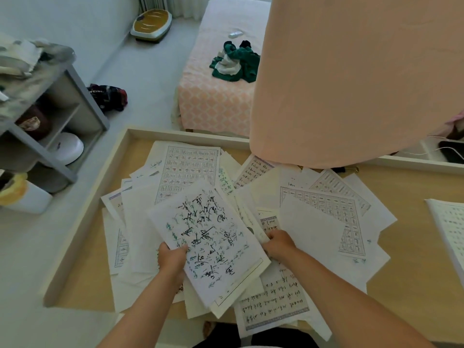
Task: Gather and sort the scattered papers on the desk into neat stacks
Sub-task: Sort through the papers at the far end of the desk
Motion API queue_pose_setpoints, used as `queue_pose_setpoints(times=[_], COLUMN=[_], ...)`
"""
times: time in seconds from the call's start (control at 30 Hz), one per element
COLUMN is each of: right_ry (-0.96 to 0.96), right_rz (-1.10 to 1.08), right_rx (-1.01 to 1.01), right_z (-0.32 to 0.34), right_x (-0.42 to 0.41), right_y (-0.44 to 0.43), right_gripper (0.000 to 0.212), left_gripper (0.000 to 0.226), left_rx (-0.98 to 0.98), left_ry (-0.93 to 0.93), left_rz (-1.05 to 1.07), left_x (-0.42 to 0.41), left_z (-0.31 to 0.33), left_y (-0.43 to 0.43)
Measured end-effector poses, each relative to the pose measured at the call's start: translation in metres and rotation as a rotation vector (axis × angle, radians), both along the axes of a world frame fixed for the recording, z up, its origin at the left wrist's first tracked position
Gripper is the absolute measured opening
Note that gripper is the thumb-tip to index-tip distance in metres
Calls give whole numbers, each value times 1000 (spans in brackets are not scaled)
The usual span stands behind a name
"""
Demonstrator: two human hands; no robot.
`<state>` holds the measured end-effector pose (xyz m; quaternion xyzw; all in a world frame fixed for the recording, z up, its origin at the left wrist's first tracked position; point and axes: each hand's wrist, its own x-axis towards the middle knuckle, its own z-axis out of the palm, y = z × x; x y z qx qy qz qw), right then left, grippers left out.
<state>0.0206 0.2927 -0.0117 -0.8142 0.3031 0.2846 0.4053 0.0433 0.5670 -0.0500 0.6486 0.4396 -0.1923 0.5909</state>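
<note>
Bundle (211,244): held just above the middle of the bench (414,272), over the scattered papers (324,222). The left hand (172,258) grips its left edge with the thumb on top. The right hand (280,243) is curled round its right edge.

Risk, judged: the sheets in the bundle are fanned, not squared. A slack grip could let the lower ones slide out the near side, where several loose papers already overhang the bench edge. Dragging the bundle across the heap could push those off onto the floor.

Appearance: the top sheet is white, thin and crowded with loose black and green script. A bordered sheet pokes out below it. The loose papers are mixed: printed grids, ruled handwriting, blanks, all overlapping at odd angles.

A side stack (449,229) lies at the right edge of view. A pink cloth (351,71) hangs over the far side of the bench, and a bed (213,106) stands beyond.
</note>
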Motion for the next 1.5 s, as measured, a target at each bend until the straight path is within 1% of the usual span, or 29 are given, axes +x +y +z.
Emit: queue_pose_setpoints(times=[0.03, 0.1, 0.13, 0.2, 0.3, 0.37, 0.43, 0.47, 0.53, 0.57, 0.63, 0.7, 0.8, 0.87, 0.93, 1.07, 1.13, 1.2, 1.3, 1.37, 1.43, 1.5], right_ry=[51, 152, 163, 83, -73, -93, -79, -74, -65, -59, -57, -87, -114, -117, -109, -98, -102, -124, -169, -187, -157, -101], right_rz=[-3, 14, 41, 36, -77, -32, 26, 25, 3, -12, -53, -87, -137, -151, -170, -245, -258, -256, -329, -375, -351, -244], right_rx=[18, 84, 106, 129, 157, 180, 113, 86, 83, 83, 84, 92, 144, 188, 215, 231, 214, 167, 134, 159, 216, 244], right_z=[0, 4, 4, 4, 5, 4, 1, 0, 3, 6, 10, 11, 11, 11, 9, 3, 0, -4, -6, -4, -3, -2], right_x=[0, -2, -1, 4, 15, 20, 22, 22, 18, 14, 4, -8, -22, -26, -28, -24, -21, -16, -6, 0, 4, 8], right_y=[0, 0, -1, -1, 5, 13, 17, 16, 8, 1, -19, -40, -63, -71, -76, -73, -68, -63, -60, -58, -54, -47], right_gripper=[11, 21, 27, 32, 30, 32, 36, 36, 33, 32, 33, 35, 34, 31, 31, 34, 37, 38, 31, 26, 26, 31], left_gripper=[41, 47, 49, 56, 66, 61, 44, 34, 22, 22, 31, 48, 77, 83, 77, 39, 32, 30, 30, 25, 23, 22], left_rx=[30, 129, 172, 190, 106, 35, -36, -17, 162, 278, 461, 556, 499, 469, 381, 90, 83, 77, 91, 119, 108, 137], left_ry=[0, -17, -28, -35, -23, -5, -9, -34, -146, -207, -328, -394, -366, -326, -287, -249, -220, -168, -113, -79, -43, -53], left_rz=[-33, -161, -239, -343, -408, -506, -611, -666, -752, -747, -653, -574, -564, -572, -581, -569, -595, -654, -781, -921, -1024, -1047], left_x=[1, 0, 1, 4, 8, 9, 9, 11, 20, 27, 43, 60, 85, 100, 112, 116, 110, 99, 76, 61, 46, 31], left_z=[1, 10, 12, 14, 14, 16, 20, 22, 25, 26, 27, 24, 24, 21, 16, 12, 12, 13, 10, 9, 9, 11], left_y=[0, -1, -2, -4, -6, -9, -10, -9, -4, 0, 8, 11, 2, -5, -9, -19, -26, -31, -29, -27, -31, -40])
